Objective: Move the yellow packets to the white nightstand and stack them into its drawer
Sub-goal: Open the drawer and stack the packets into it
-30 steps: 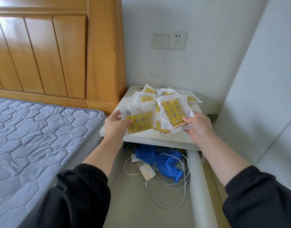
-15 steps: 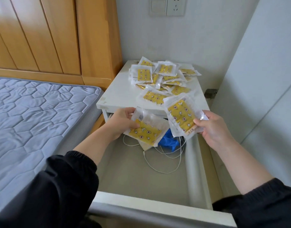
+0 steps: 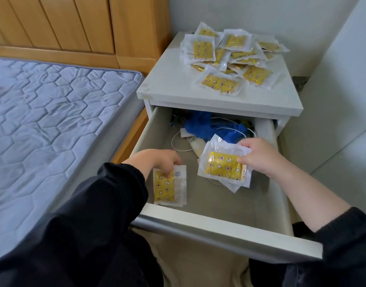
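Observation:
The white nightstand (image 3: 169,83) stands by the bed with its drawer (image 3: 223,226) pulled out. A heap of yellow packets (image 3: 229,54) in clear wrappers lies on its top. My left hand (image 3: 159,161) pinches the top edge of a small stack of yellow packets (image 3: 167,187) lying on the drawer floor at the front left. My right hand (image 3: 260,158) grips another bunch of yellow packets (image 3: 223,167), held tilted just above the drawer's middle.
The back of the drawer holds blue gloves or cloth (image 3: 200,125), white cables (image 3: 178,141) and a small white charger (image 3: 196,146). A mattress (image 3: 54,112) and wooden headboard (image 3: 74,23) lie left. A white wall panel (image 3: 333,100) closes in the right.
Both hands have come down from the nightstand top into the drawer with their packets. The left bunch now lies on the drawer floor. My view has tilted down.

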The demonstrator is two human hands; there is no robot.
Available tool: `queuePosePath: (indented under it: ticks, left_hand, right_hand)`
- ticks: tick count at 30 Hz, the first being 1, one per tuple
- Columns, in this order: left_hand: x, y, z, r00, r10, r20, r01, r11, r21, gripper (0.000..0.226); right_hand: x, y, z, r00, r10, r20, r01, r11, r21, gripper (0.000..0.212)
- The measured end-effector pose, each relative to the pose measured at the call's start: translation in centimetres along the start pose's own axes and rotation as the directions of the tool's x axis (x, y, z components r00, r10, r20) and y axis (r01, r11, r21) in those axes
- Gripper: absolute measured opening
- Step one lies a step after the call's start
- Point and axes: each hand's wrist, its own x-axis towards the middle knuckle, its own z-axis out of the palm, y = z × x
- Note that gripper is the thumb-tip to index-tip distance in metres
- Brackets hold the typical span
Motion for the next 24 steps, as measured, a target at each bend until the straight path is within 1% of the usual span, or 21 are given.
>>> queuePosePath:
  ticks: [3, 5, 7, 9, 12, 13, 15, 16, 18, 21, 24]
  left_hand:
    - [0.4, -0.5, 0.4, 0.999, -0.011, 0.05, 0.008, 0.998, 0.06, 0.029]
    - [0.6, -0.7, 0.6, 0.996, -0.02, 0.091, 0.011, 0.995, 0.097, 0.039]
    - [0.7, -0.7, 0.9, 0.99, -0.035, 0.136, 0.014, 0.987, 0.158, 0.049]
    - [0.8, -0.7, 1.0, 0.984, -0.046, 0.171, 0.009, 0.977, 0.212, 0.052]
    - [0.8, -0.8, 1.3, 0.979, -0.062, 0.195, 0.011, 0.968, 0.251, 0.053]
    - [0.9, -0.9, 1.4, 0.979, -0.064, 0.194, 0.013, 0.967, 0.255, 0.054]
    - [1.0, -1.1, 1.7, 0.98, -0.066, 0.186, 0.016, 0.967, 0.255, 0.057]
    - [1.2, -1.2, 1.9, 0.981, -0.066, 0.182, 0.019, 0.968, 0.25, 0.059]
    - [1.5, -1.4, 2.2, 0.984, -0.056, 0.167, 0.016, 0.973, 0.228, 0.059]
    - [2.0, -1.9, 2.3, 0.988, -0.026, 0.152, 0.0, 0.985, 0.175, 0.056]
    - [2.2, -2.3, 2.4, 0.985, -0.014, 0.173, -0.008, 0.992, 0.127, 0.054]
  right_hand:
    - [0.5, -0.1, 0.6, 0.998, -0.018, 0.062, 0.025, 0.992, -0.12, 0.022]
    - [1.0, -0.5, 0.8, 0.993, -0.025, 0.117, 0.045, 0.983, -0.176, 0.024]
    - [1.6, -1.2, 1.0, 0.977, -0.003, 0.212, 0.055, 0.969, -0.239, 0.026]
    - [2.2, -2.1, 1.5, 0.945, 0.043, 0.324, 0.07, 0.942, -0.328, 0.025]
    - [3.1, -3.3, 3.3, 0.878, 0.105, 0.468, 0.149, 0.868, -0.474, 0.026]
    - [3.5, -3.5, 4.2, 0.852, 0.128, 0.508, 0.181, 0.838, -0.515, 0.03]
    - [3.8, -3.8, 6.2, 0.808, 0.176, 0.562, 0.24, 0.773, -0.587, 0.047]
    - [3.9, -3.9, 7.2, 0.79, 0.186, 0.585, 0.268, 0.752, -0.602, 0.053]
    - [4.0, -4.0, 9.1, 0.767, 0.164, 0.621, 0.307, 0.756, -0.578, 0.052]
    - [4.0, -3.8, 11.1, 0.776, 0.1, 0.623, 0.289, 0.822, -0.491, 0.049]
    - [4.0, -3.2, 12.0, 0.797, 0.037, 0.603, 0.267, 0.874, -0.407, 0.054]
